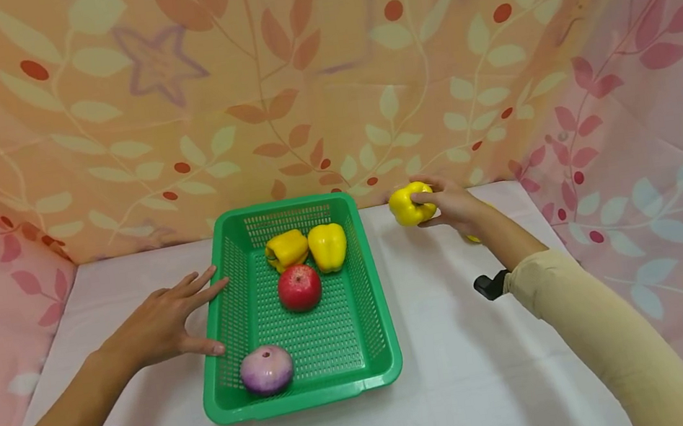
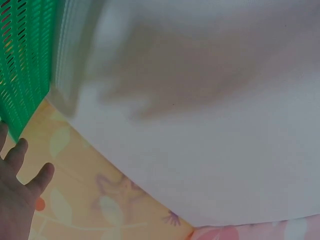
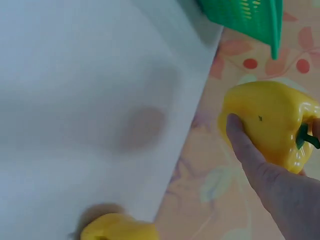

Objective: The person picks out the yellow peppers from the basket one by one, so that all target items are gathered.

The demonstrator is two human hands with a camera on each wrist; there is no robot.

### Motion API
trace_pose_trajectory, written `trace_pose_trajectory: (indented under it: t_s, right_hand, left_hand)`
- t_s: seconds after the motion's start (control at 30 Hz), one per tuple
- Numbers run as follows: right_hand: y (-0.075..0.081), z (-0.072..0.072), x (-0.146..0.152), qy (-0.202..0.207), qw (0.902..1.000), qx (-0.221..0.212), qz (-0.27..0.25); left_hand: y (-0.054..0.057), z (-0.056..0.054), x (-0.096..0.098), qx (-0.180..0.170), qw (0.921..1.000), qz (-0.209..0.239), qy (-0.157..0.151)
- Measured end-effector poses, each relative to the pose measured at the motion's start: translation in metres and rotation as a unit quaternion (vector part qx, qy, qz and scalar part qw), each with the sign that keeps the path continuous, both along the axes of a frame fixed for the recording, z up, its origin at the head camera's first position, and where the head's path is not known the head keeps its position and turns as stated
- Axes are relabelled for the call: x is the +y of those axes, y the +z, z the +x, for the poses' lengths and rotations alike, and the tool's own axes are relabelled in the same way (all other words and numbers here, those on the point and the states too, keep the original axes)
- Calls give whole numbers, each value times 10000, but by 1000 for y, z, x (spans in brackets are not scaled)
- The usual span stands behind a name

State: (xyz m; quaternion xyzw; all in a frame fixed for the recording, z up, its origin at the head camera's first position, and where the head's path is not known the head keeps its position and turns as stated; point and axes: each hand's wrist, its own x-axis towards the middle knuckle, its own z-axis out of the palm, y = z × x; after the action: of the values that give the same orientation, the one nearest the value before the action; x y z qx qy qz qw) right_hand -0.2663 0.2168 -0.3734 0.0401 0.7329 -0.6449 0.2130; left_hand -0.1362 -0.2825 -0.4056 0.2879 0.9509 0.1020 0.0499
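My right hand (image 1: 452,205) grips a yellow bell pepper (image 1: 409,205), held above the table right of the green basket (image 1: 394,351). In the right wrist view the thumb presses along the side of this pepper (image 3: 262,125), and its green stem shows. My left hand (image 1: 166,318) has its fingers spread, the fingertips right at the basket's left rim. Inside the basket are two yellow bell peppers, one lying on its side (image 1: 289,249) and one beside it (image 1: 328,247). A round red fruit (image 1: 300,289) sits in front of them, and a purple-and-white onion-like vegetable (image 1: 267,370) lies in the near left corner.
Another yellow bell pepper (image 3: 120,227) lies on the white-covered table (image 1: 449,372), mostly hidden behind my right forearm in the head view. Patterned cloth (image 1: 300,102) hangs along the back edge, with pink cloth (image 1: 668,160) at the sides.
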Motion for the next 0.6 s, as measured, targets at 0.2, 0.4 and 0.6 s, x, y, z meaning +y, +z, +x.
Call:
trace_pose_trajectory:
  t_s: [0.2,0.4,0.6]
  right_hand:
    - [-23,-3,17,-506,9986,-118,-48]
    - [-39,-4,27,-941,9953,-242,-16]
    - [-52,-5,31,-1204,9923,-285,80]
  left_hand:
    - [-2,-1,0,8,10000,34,-24]
    - [-3,-2,-1,29,10000,76,-40]
    - [-2,-1,-1,-49,10000,80,25]
